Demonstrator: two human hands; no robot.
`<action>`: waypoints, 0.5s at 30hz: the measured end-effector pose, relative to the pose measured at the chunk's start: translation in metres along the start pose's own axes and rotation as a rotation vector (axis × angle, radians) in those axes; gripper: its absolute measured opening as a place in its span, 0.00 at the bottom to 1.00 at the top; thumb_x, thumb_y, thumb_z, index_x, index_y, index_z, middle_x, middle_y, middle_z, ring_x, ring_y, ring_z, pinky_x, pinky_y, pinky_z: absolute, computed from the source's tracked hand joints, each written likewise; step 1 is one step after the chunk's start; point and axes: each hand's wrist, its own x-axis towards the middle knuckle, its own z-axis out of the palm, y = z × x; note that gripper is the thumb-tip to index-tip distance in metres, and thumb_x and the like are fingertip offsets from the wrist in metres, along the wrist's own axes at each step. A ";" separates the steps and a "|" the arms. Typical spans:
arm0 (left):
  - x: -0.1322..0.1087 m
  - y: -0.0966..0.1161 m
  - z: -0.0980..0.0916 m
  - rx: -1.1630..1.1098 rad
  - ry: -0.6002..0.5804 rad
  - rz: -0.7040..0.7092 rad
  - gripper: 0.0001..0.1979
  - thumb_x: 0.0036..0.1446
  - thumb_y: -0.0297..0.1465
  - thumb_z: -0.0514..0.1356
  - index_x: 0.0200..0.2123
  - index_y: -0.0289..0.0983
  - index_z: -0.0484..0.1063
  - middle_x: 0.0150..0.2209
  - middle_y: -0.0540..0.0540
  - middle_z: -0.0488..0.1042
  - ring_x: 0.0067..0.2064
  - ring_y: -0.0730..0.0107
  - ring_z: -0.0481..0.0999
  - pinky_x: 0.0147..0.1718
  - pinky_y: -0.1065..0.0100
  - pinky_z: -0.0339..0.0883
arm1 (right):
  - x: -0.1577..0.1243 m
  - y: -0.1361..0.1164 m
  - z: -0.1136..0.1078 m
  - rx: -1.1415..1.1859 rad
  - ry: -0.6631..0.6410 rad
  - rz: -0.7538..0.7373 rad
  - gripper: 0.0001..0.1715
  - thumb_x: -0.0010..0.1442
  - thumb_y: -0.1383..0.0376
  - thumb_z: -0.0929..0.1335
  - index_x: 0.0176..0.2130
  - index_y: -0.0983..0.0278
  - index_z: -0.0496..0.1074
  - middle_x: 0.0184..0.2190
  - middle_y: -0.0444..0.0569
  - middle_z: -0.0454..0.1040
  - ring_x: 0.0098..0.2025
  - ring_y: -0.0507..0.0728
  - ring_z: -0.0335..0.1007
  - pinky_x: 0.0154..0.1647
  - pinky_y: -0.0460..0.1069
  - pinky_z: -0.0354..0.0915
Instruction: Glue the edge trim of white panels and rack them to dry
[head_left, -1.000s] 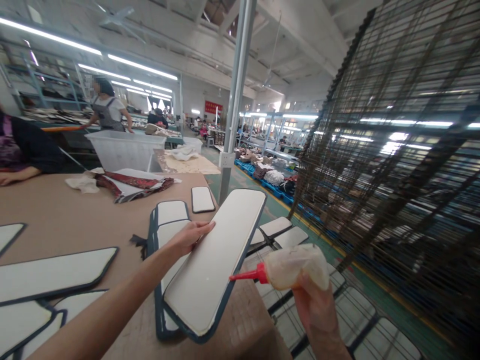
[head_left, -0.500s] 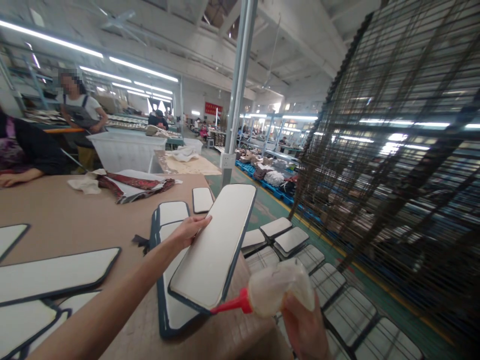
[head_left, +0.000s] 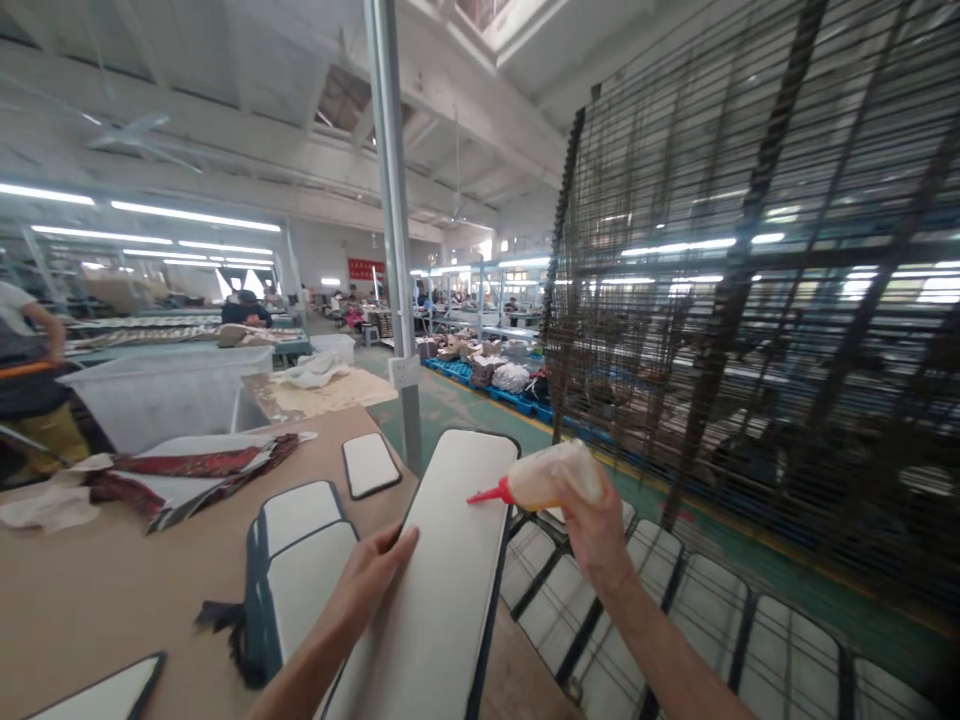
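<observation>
My left hand (head_left: 381, 566) grips the left edge of a long white panel with dark edging (head_left: 450, 560), thumb on its face. The panel is tilted up and its near end runs out of view. My right hand (head_left: 592, 520) is wrapped round a translucent squeeze bottle (head_left: 551, 474) with a red nozzle. The bottle lies nearly sideways, its tip over the panel's upper right part; whether it touches cannot be told. Left of the panel lies a dark-edged piece with white faces (head_left: 307, 570), partly hidden by my left arm. A small white panel (head_left: 370, 464) rests farther back.
On the brown table (head_left: 202, 560) lies red patterned fabric (head_left: 202, 465). Behind it stand a white plastic bin (head_left: 180, 395) and a metal post (head_left: 393, 200). A wire rack (head_left: 720, 250) rises at the right, with several white panels (head_left: 652, 570) on wire at its foot.
The bottle has moved from the panel's lower corner up to its upper right part. The view has turned right, and the panel now sits lower in it. My left hand still holds it.
</observation>
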 end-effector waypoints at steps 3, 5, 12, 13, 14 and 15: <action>-0.005 0.007 0.000 -0.068 -0.121 -0.019 0.23 0.47 0.44 0.66 0.43 0.35 0.79 0.36 0.43 0.82 0.39 0.53 0.80 0.40 0.62 0.70 | 0.000 0.001 -0.009 0.021 0.001 0.004 0.27 0.37 0.62 0.80 0.39 0.62 0.75 0.32 0.44 0.78 0.34 0.57 0.72 0.41 0.55 0.70; -0.008 0.011 -0.001 -0.110 -0.197 -0.010 0.25 0.46 0.42 0.67 0.48 0.36 0.77 0.40 0.42 0.82 0.42 0.52 0.79 0.42 0.61 0.70 | -0.001 0.001 -0.014 0.038 -0.001 0.016 0.27 0.37 0.61 0.80 0.39 0.62 0.75 0.31 0.45 0.78 0.34 0.59 0.73 0.39 0.56 0.71; -0.011 0.012 -0.001 -0.109 -0.300 -0.090 0.33 0.43 0.37 0.70 0.55 0.40 0.72 0.48 0.42 0.79 0.49 0.48 0.76 0.43 0.60 0.70 | 0.008 -0.004 -0.017 0.116 0.007 0.050 0.25 0.37 0.62 0.80 0.37 0.61 0.76 0.31 0.45 0.78 0.33 0.57 0.74 0.34 0.51 0.72; -0.010 0.011 -0.002 -0.112 -0.306 -0.093 0.33 0.43 0.37 0.70 0.55 0.41 0.72 0.48 0.42 0.79 0.50 0.48 0.76 0.44 0.60 0.70 | 0.011 -0.006 -0.017 0.128 0.009 0.052 0.26 0.36 0.63 0.80 0.37 0.61 0.76 0.31 0.44 0.78 0.32 0.56 0.74 0.33 0.49 0.72; -0.008 0.010 -0.003 -0.115 -0.314 -0.095 0.33 0.43 0.37 0.70 0.56 0.41 0.71 0.48 0.42 0.79 0.50 0.48 0.75 0.45 0.59 0.70 | 0.013 -0.007 -0.016 0.139 0.010 0.054 0.26 0.35 0.64 0.80 0.37 0.61 0.76 0.30 0.44 0.78 0.32 0.56 0.73 0.32 0.48 0.72; -0.007 0.009 -0.004 -0.115 -0.319 -0.099 0.34 0.43 0.37 0.70 0.56 0.41 0.71 0.48 0.42 0.79 0.51 0.47 0.75 0.46 0.58 0.69 | 0.016 -0.008 -0.016 0.150 0.013 0.054 0.27 0.33 0.64 0.81 0.37 0.61 0.76 0.30 0.43 0.78 0.31 0.55 0.73 0.31 0.47 0.72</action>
